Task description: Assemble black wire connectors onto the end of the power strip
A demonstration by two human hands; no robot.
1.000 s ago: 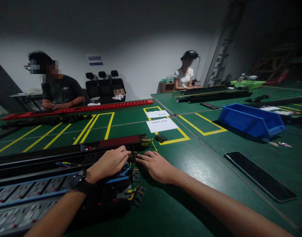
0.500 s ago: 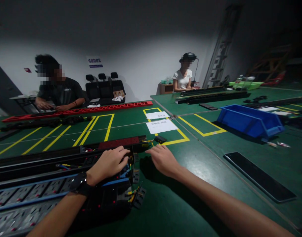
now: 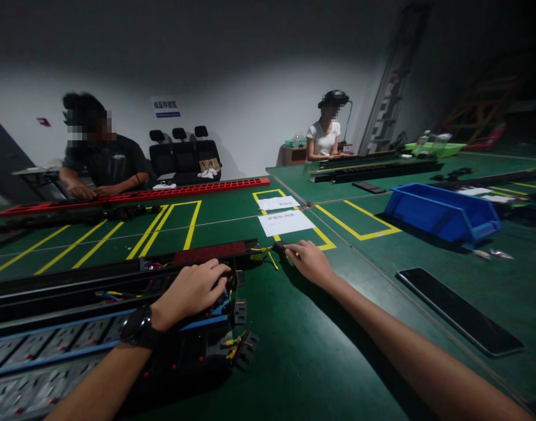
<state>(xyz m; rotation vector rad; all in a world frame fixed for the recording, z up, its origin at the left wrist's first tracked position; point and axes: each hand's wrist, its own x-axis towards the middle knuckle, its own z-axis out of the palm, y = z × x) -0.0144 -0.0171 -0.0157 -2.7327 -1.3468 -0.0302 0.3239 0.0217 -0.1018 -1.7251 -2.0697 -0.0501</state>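
Observation:
My left hand (image 3: 196, 287), with a black watch on its wrist, lies over the end of a black rail assembly, thumb apart from the fingers. Under and beside it run several long rails with grey plates (image 3: 59, 344), blue strips and red dots. Black end pieces (image 3: 245, 351) with yellow and green wires stick out at their right ends. Between the fingers of my right hand (image 3: 314, 263) is a small black block (image 3: 280, 248), low over the table or touching it. Close to the block, yellow wires (image 3: 272, 258) come from the rail with a dark red plate (image 3: 208, 255).
A smartphone (image 3: 460, 310) and a blue bin (image 3: 443, 217) are on the right of the green table. White paper labels (image 3: 286, 223) lie ahead. Beyond are a long red rail (image 3: 197, 190), black rails (image 3: 377, 171) and two people (image 3: 110, 166) at work.
My right hand has moved right and slightly forward from the rail end to the small black block and closed on it. My left hand stays in place.

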